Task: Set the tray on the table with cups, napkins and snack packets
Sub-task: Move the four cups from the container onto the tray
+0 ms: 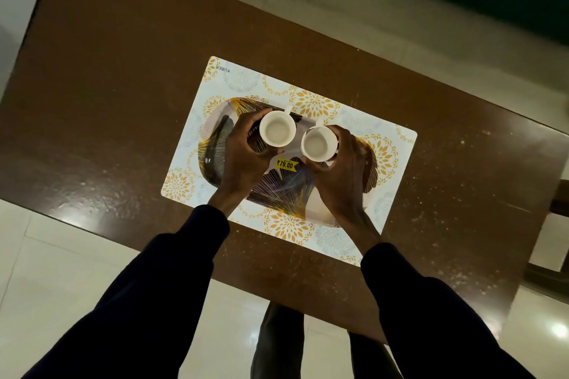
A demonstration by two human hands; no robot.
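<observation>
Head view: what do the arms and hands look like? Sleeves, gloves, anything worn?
The left sleeve and right sleeve are long, very dark, navy or black, ending at the wrists. The left hand and right hand are bare: no gloves, rings or watch visible.

Glossy white ceramic-looking cups (277, 132), glossy printed tray (286, 188), smooth mat (243, 80), scuffed shiny brown table (123, 71)
</observation>
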